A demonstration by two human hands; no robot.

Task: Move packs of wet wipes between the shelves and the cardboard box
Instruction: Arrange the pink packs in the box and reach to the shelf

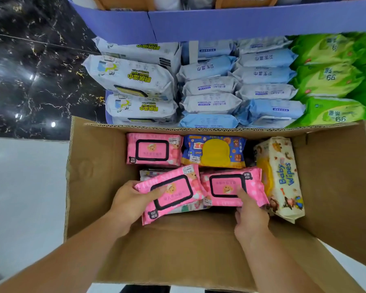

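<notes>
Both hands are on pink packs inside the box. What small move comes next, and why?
Probably lift the left pink pack clear of the cardboard box first. The left hand grips its end and it sits tilted above the others, while the right hand only pinches the near edge of the flat right pink pack, so that grasp looks less settled.

Head-worn wide-angle view, looking steeply down, close over the open cardboard box (106, 187), stocked shelves (220, 24) just beyond
</notes>
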